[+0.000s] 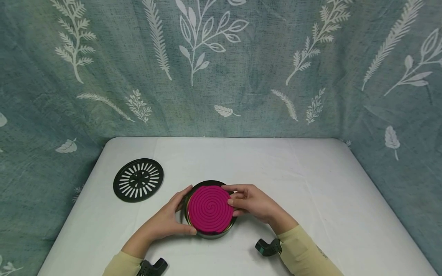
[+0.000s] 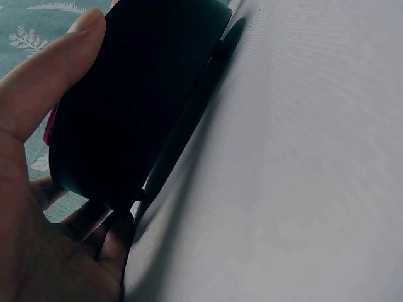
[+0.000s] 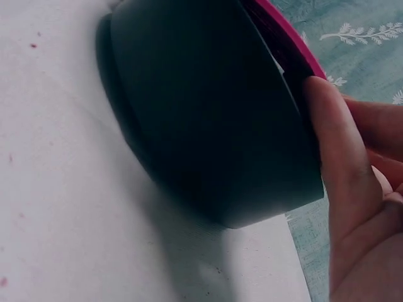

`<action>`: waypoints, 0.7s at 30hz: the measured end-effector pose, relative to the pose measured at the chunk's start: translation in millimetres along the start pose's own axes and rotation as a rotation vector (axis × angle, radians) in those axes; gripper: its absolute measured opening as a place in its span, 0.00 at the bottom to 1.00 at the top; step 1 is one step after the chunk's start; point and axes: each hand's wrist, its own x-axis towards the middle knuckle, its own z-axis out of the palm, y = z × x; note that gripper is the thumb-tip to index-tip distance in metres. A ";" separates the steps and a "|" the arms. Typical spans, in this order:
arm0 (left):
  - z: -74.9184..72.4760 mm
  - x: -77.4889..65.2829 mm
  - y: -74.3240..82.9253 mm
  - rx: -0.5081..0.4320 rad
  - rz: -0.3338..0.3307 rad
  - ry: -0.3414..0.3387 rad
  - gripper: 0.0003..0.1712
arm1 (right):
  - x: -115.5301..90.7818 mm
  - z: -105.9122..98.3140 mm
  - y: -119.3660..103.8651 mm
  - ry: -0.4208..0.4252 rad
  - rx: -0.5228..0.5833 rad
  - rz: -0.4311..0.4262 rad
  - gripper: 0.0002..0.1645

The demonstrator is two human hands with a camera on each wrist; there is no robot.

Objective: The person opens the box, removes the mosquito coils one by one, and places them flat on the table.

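Note:
A magenta spiral mosquito coil (image 1: 210, 209) lies over the mouth of a round dark tin holder (image 1: 211, 183) on the table. My left hand (image 1: 166, 219) grips the holder's left side, with the thumb at the front and the fingers toward the back. In the left wrist view, the thumb presses the dark wall of the holder (image 2: 138, 94). My right hand (image 1: 254, 202) pinches the coil's right edge between thumb and fingers. From the right wrist, the coil's edge (image 3: 296, 38) stands slightly above the holder's rim, the thumb tip right at it.
A black round slotted lid (image 1: 121, 171) lies flat at the back left of the white table (image 1: 293, 168). Behind and beside the table hangs a green-blue curtain (image 1: 255, 76) with white leaf prints. Dark wrist cameras (image 1: 268, 247) are strapped near both sleeves.

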 end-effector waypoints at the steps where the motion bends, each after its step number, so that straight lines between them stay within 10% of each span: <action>1: 0.0 0.1 -0.1 -0.001 -0.002 -0.001 0.74 | -0.6 -0.5 -0.5 0.007 0.002 -0.005 0.30; 21: 0.3 0.0 -3.8 -0.024 0.029 -0.009 0.72 | -3.0 -29.4 -2.8 0.193 0.174 -0.108 0.34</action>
